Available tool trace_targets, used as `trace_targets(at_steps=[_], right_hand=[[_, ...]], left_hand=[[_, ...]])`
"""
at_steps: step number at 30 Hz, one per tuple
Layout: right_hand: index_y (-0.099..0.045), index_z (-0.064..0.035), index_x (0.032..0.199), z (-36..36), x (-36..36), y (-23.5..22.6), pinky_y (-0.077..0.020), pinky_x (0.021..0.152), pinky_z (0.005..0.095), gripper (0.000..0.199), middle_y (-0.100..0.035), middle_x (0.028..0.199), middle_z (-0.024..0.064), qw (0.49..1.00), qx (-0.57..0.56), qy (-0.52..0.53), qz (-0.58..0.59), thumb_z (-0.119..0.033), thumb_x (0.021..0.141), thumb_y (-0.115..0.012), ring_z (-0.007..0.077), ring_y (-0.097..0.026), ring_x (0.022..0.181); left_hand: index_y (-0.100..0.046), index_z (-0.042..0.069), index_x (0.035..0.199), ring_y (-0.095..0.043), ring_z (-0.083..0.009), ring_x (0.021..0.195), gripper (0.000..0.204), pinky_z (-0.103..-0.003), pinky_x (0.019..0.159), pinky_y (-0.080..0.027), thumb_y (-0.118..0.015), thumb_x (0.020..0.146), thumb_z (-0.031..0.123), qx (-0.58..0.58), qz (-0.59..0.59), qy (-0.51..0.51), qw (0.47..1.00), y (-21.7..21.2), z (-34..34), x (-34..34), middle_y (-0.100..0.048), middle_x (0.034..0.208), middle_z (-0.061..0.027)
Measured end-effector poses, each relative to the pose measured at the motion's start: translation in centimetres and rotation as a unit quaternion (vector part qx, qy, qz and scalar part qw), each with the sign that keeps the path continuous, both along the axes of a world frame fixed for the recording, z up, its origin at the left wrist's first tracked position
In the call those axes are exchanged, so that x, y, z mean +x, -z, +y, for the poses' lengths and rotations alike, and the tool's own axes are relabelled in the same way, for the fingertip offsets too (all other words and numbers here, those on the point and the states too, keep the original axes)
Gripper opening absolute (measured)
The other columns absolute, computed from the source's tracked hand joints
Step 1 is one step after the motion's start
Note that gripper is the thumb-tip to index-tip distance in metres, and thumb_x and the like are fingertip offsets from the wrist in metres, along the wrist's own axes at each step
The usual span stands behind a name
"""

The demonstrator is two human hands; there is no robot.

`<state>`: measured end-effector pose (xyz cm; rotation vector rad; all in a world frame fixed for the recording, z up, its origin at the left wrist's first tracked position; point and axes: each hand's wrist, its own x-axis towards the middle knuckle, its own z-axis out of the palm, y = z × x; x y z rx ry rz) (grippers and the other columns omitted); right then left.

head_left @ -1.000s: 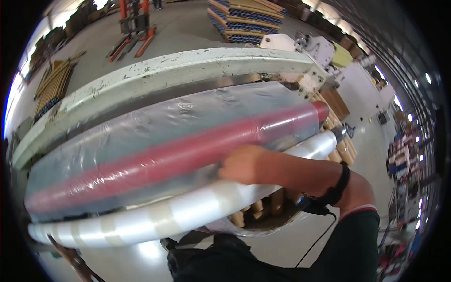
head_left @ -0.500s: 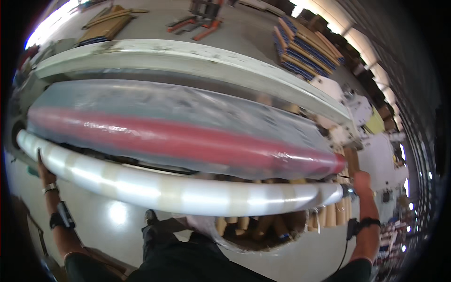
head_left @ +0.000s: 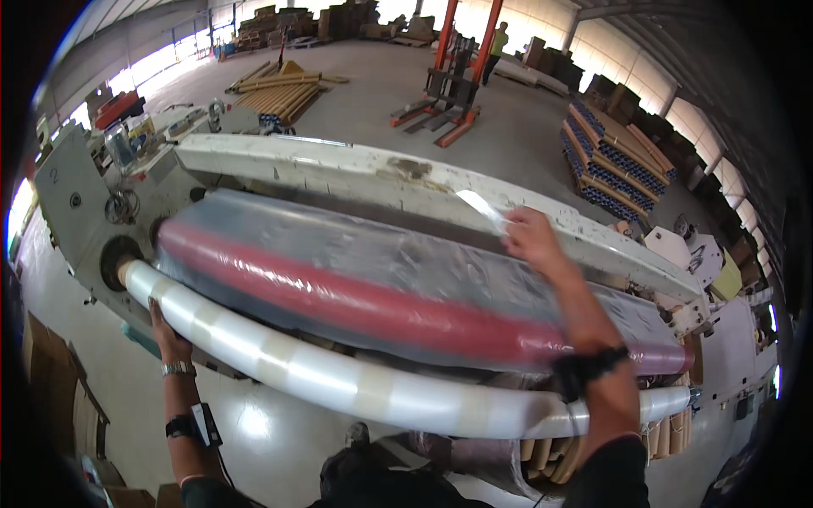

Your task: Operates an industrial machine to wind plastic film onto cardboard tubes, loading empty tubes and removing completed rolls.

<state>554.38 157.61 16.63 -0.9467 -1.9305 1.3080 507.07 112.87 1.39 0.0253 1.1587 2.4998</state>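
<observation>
Grey factory floor point(head_left: 364, 93) spreads beyond a machine whose long white beam point(head_left: 339, 159) runs across in front of me, an orange-masted stacker point(head_left: 453, 89) standing on its far side. Between the beam and me lies a red roller point(head_left: 339, 300) under a clear plastic sheet point(head_left: 406, 254), and nearest me a long white film roll point(head_left: 322, 381) with duller bands, its left end up against the machine's side plate point(head_left: 72, 199). My right forearm point(head_left: 576, 305) reaches forward over the film roll and the red roller; my left forearm point(head_left: 182, 394) rises from the lower edge at the left. My left hand point(head_left: 172, 341) is open, fingers straight and pointing up, laid against the near side of the film roll close to its left end. My right hand point(head_left: 531, 237) is curled closed, raised near the beam, round a bright blade-shaped piece point(head_left: 479, 208) that juts out leftward; I can't make out its handle. My left wrist wears a metal-banded watch point(head_left: 179, 368).
</observation>
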Motion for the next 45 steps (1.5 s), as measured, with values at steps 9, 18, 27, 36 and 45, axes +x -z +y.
trace_targets(at_steps=[9, 18, 27, 36, 45], right_hand=[[-0.059, -0.0074, 0.098, 0.7, -10.2, 5.0, -0.0443, 0.049, 0.0246, 0.015, -0.061, 0.071, 0.0057, 0.994, -0.073, -0.047, 0.060, -0.021, 0.092, -0.057, 0.0113, -0.056, 0.057], [-0.055, -0.0002, 0.120, -23.6, 14.2, 4.0, -0.0388, 0.100, 0.0454, 0.072, -0.060, 0.116, 0.0173, 0.925, 0.232, 0.020, -0.301, -0.035, 0.062, -0.080, 0.0338, -0.055, 0.113], [-0.051, -0.0102, 0.123, -22.2, 20.0, 4.5, -0.0378, 0.098, 0.0465, 0.078, -0.053, 0.121, 0.0104, 0.870, 0.329, -0.001, -0.368, -0.028, 0.054, -0.082, 0.0322, -0.050, 0.115], [-0.045, -0.0126, 0.133, -23.4, 30.8, 8.1, -0.0292, 0.105, 0.0550, 0.085, -0.048, 0.133, 0.0118, 0.795, 0.435, 0.143, -0.397, -0.029, 0.058, -0.082, 0.0268, -0.044, 0.124], [-0.041, -0.0060, 0.137, -18.7, 54.5, 8.9, -0.0254, 0.110, 0.0548, 0.084, -0.043, 0.139, 0.0167, 0.744, 0.415, 0.253, -0.458, -0.028, 0.065, -0.079, 0.0352, -0.037, 0.132]], left_hand=[[-0.037, 0.006, 0.137, -0.056, -0.0327, 0.111, 0.063, -0.048, 0.098, -0.046, -0.042, 0.096, 0.053, 0.011, 0.066, -0.022, 0.998, 2.8, -6.1, -10.4, -0.054, 0.128, -0.0152], [-0.046, 0.004, 0.131, -0.057, -0.0345, 0.111, 0.063, -0.049, 0.097, -0.046, -0.053, 0.091, 0.052, 0.023, 0.050, 0.025, 0.998, 5.7, -0.7, -19.5, -0.057, 0.124, -0.0154], [-0.045, 0.001, 0.131, -0.058, -0.0335, 0.107, 0.055, -0.048, 0.092, -0.049, -0.056, 0.089, 0.035, -0.155, 0.084, -0.013, 0.984, 4.7, 6.5, -15.8, -0.056, 0.123, -0.0183], [-0.044, -0.003, 0.130, -0.059, -0.0326, 0.104, 0.050, -0.047, 0.087, -0.052, -0.059, 0.088, 0.019, -0.169, 0.189, -0.016, 0.967, -2.0, 5.0, 3.5, -0.055, 0.122, -0.0213], [-0.038, 0.003, 0.134, -0.053, -0.0341, 0.114, 0.060, -0.051, 0.088, -0.050, -0.060, 0.089, 0.036, -0.071, 0.329, 0.161, 0.928, 4.7, 11.2, 35.8, -0.048, 0.131, -0.0195]])
